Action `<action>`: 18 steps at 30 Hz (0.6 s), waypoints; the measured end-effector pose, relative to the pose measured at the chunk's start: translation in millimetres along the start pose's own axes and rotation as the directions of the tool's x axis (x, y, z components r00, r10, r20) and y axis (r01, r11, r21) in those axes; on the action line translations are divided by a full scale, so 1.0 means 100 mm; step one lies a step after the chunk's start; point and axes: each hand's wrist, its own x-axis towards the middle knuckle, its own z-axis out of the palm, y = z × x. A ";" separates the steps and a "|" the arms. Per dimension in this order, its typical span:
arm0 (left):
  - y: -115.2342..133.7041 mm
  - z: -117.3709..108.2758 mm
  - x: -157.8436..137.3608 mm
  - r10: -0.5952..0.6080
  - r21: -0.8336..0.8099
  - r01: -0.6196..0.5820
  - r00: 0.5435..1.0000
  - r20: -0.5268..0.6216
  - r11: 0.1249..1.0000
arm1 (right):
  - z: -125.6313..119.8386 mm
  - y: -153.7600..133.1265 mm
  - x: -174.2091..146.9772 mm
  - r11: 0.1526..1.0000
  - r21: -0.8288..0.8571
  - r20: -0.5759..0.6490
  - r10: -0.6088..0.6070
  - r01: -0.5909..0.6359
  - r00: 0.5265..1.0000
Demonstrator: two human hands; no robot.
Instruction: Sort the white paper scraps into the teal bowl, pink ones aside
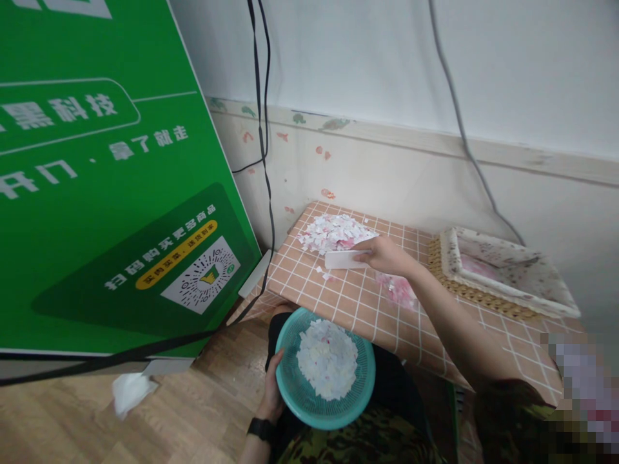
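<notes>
My left hand [273, 385] grips the rim of a round teal plastic basket [362, 399] at my lap, just below the table edge. Inside the basket lies a heap of small pale paper scraps [327, 359]. My right hand [382, 254] is closed on a flat white rectangular piece [340, 260], whose exact kind I cannot make out. It rests at the near side of a pile of white and pink paper scraps [333, 231] on the table. A few loose scraps [324, 273] lie just in front of the white piece.
A checked brown cloth covers the table [309, 291]. A pink patch of scraps [399, 291] lies near its front edge. At the right stands a cloth-lined wicker basket [503, 298]. A green sign panel [97, 245] and hanging black cables [267, 161] are on the left.
</notes>
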 end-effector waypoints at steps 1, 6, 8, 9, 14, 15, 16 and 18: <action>0.00 0.00 0.00 -0.007 -0.003 0.007 1.000 -0.003 1.000 | -0.01 -0.01 -0.03 1.000 0.002 -0.020 0.011 -0.011 1.000; -0.02 -0.01 0.03 0.013 -0.002 -0.013 1.000 -0.023 1.000 | 0.10 -0.05 -0.18 0.997 -0.035 -0.132 0.060 -0.065 0.989; -0.02 -0.02 0.04 0.016 0.005 -0.016 1.000 -0.019 1.000 | 0.17 -0.04 -0.27 0.995 -0.026 -0.138 0.087 -0.091 0.987; -0.02 -0.02 0.04 0.020 0.007 -0.020 1.000 -0.016 1.000 | 0.20 -0.04 -0.32 0.994 -0.016 -0.148 0.108 -0.111 0.983; -0.01 -0.01 0.02 0.037 0.013 -0.037 0.999 -0.012 0.999 | 0.34 -0.08 -0.53 0.947 -0.014 -0.318 0.301 -0.322 0.899; -0.01 0.00 0.01 0.032 0.011 -0.031 0.999 -0.014 0.999 | 0.37 -0.11 -0.55 0.939 -0.020 -0.333 0.318 -0.344 0.887; -0.01 0.00 0.00 0.027 0.005 -0.027 0.999 -0.019 1.000 | 0.39 -0.14 -0.56 0.938 -0.023 -0.336 0.320 -0.347 0.886; 0.00 0.00 -0.01 0.025 -0.016 -0.026 0.999 -0.027 1.000 | 0.42 -0.19 -0.58 0.948 -0.016 -0.324 0.297 -0.319 0.898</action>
